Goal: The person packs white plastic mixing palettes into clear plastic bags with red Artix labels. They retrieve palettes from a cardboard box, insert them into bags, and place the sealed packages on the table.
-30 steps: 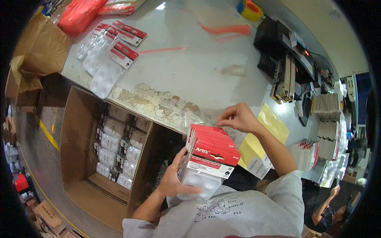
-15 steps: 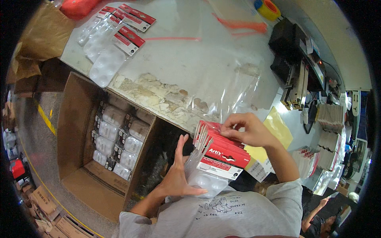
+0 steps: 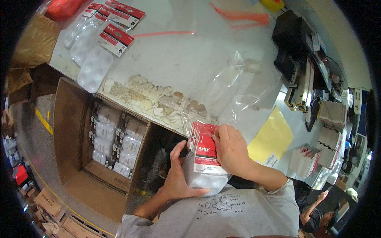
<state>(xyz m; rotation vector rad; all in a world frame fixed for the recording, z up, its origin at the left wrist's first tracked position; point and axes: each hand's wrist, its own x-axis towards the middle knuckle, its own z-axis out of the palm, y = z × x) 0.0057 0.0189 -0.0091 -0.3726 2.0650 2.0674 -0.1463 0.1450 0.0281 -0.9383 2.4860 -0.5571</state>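
Right hand [image 3: 232, 148] fingers clamped on red header cards of a stack of packaged white palettes [image 3: 204, 160], left hand [image 3: 178, 174] cupping its 9 o'clock side, clear bag [image 3: 234, 99] at 12 o'clock, open carton [image 3: 75, 131] at 9 o'clock, yellow sheet [image 3: 272, 137] at 3 o'clock.

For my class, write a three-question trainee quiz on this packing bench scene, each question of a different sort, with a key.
1. True or false: both hands grip the same stack of packaged palettes.
2. Multiple choice: the open cardboard box beside the table holds A) loose tools B) rows of packaged palettes C) nothing.
3. Short answer: what lies on the table just beyond the stack?

Key
1. True: the left hand supports the stack from the side and below, and the right hand holds its top edge.
2. B.
3. A clear plastic bag, with a yellow sheet to its right.
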